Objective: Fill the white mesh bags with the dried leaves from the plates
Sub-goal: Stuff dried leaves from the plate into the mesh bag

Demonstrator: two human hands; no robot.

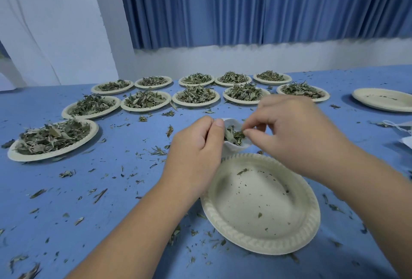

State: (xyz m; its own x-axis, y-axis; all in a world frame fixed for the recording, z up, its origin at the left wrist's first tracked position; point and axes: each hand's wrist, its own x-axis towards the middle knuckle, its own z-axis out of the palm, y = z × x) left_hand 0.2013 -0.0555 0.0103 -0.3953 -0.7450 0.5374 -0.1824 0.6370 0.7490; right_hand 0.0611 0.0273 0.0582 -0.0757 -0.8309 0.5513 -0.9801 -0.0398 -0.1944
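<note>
Near plate [256, 191]: almost bare, only crumbs and a couple of leaf scraps on it. Its far rim runs under my two hands.
Mesh bag [233, 148]: just past the near plate's far rim, mouth open and facing up. I cannot tell whether its bottom touches the bench.
Dried leaves [231, 136]: a small wad in the mouth of the bag, beyond the near plate.
Left hand [196, 144]: over the near plate's far-left rim. The fingers [217, 127] are curled and pinch the bag's left lip.
Right hand [289, 129]: over the near plate's far-right rim. The fingers [252, 132] nip a bit of leaf at the bag's mouth.
Bench [116, 194]: blue cloth. Left of the near plate there is a wide open stretch strewn with loose bits [66, 173], and a narrower open strip lies to its right.
Heaped plates [196, 104]: two rows well beyond the near plate, rims close together or touching.
Side plate [92, 130]: heaped, well to the left of the near plate and a little beyond it.
Stacked plates [383, 107]: far right of the near plate and beyond it, close to the frame edge.
Curtain [267, 4]: blue, behind the bench's far edge, well beyond the near plate.
</note>
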